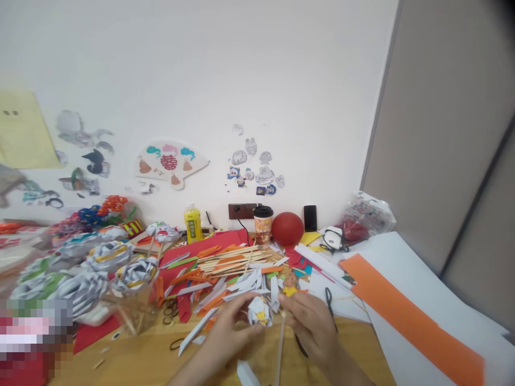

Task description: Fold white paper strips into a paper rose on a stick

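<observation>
My left hand (237, 324) is closed around a small paper flower (258, 312) of folded white and yellow strips, low over the table's front. Close on its right, my right hand (309, 324) is closed on a thin pale stick (280, 346), which points down toward the table's front edge. A folded white paper strip (274, 294) stands between the flower and my right fingertips; I cannot tell whether they touch it. Dark-handled scissors (301, 346) lie partly hidden under my right hand. Another white strip (246, 373) rests near the front edge.
Wooden sticks (233, 261) and coloured paper strips (209, 289) are heaped behind my hands. Finished paper flowers (108, 254) crowd the left. A yellow bottle (193, 224), a lidded cup (263, 225) and a red balloon (287, 229) stand near the wall. White sheets (418, 300) and orange paper (402, 303) cover the right.
</observation>
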`<state>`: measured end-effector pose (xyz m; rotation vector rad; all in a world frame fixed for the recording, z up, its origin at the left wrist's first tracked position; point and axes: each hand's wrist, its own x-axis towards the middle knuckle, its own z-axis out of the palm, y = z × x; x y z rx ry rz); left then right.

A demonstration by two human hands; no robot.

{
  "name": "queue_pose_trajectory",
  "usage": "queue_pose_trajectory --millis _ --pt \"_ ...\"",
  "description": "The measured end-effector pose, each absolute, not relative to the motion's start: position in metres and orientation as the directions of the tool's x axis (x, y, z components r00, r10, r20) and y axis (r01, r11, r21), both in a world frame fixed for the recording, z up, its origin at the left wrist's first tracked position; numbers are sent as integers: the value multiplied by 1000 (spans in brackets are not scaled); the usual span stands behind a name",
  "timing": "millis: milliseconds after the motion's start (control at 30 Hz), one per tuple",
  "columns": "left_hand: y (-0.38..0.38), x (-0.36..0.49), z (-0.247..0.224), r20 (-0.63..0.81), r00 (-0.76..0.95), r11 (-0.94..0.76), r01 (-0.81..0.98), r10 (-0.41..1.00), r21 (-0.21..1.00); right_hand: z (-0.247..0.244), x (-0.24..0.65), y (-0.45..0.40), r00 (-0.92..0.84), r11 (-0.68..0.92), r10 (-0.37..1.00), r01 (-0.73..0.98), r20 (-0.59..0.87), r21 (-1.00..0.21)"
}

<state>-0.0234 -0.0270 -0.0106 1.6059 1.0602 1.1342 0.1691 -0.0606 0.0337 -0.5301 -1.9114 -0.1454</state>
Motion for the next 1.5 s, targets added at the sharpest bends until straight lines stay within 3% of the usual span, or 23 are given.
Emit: queue_pose_trajectory --millis 100,167,300,433,567,800,1033,1167,1333,1500 --pt "-25 -23 -16 216 293 -218 -25 931 976 41 174 -70 -303 931 238 343 923 -128" --pt "-25 -22 -17 205 320 -187 -88 925 978 43 176 -70 -375 920 227 385 899 -72" --pt "-28 -24 -8 227 355 -222 -55 907 974 35 174 -52 -521 774 448 632 727 -24" --pt "-33 -27 4 174 417 -177 -31 892 984 21 171 -34 -533 732 553 678 640 -67" --pt "-33 -29 9 163 463 -162 -41 871 986 16 169 -32 -518 716 571 694 636 -77" --pt "-35 -28 12 161 481 -161 -41 862 986 9 164 -32 -495 658 513 751 701 50" --pt "-36 -28 18 150 519 -175 -1 842 984 8 165 -30 -479 693 573 716 665 -82" --pt "-35 -29 13 124 532 -134 -20 838 991 10 165 -31 -491 685 590 724 641 -76" --pt "-35 -29 8 112 455 -113 -25 883 993 10 162 -33 -461 668 610 737 645 -104" --pt "-42 -28 13 40 344 -72 81 938 994 4 158 -33 -434 650 621 750 653 -120"
